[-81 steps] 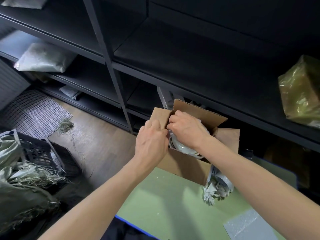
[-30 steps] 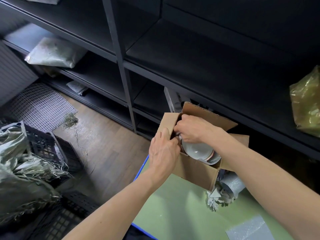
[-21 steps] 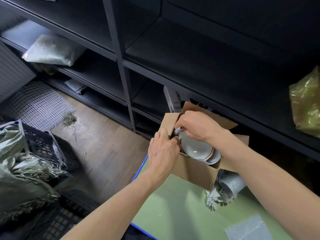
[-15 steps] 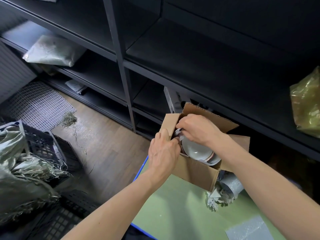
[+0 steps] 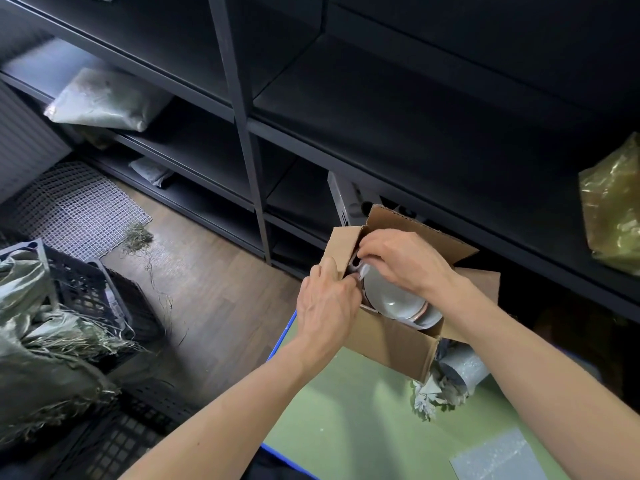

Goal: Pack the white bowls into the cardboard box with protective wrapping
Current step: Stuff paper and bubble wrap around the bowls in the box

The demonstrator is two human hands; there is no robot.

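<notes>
An open cardboard box (image 5: 391,344) stands at the far left corner of a green table (image 5: 346,427). White bowls (image 5: 391,297) sit stacked inside it, bottoms up. At the box's left inner corner a bit of white wrapping (image 5: 360,270) shows beside the bowls. My left hand (image 5: 325,306) reaches over the left wall, its fingertips pinching that wrapping. My right hand (image 5: 401,261) lies over the top bowl, fingers curled down at the same corner on the wrapping. Most of the wrapping inside is hidden by my hands.
A wrapped roll with shredded paper (image 5: 446,382) lies right of the box. A foam sheet (image 5: 498,459) lies at the table's near right. Dark shelving (image 5: 242,133) stands behind, holding a yellow bag (image 5: 613,209). Black crates and sacks (image 5: 69,306) sit on the floor left.
Both hands stay at the box's left inner corner, shifting slightly as they work the wrapping beside the bowls. The box and bowls have not moved.
</notes>
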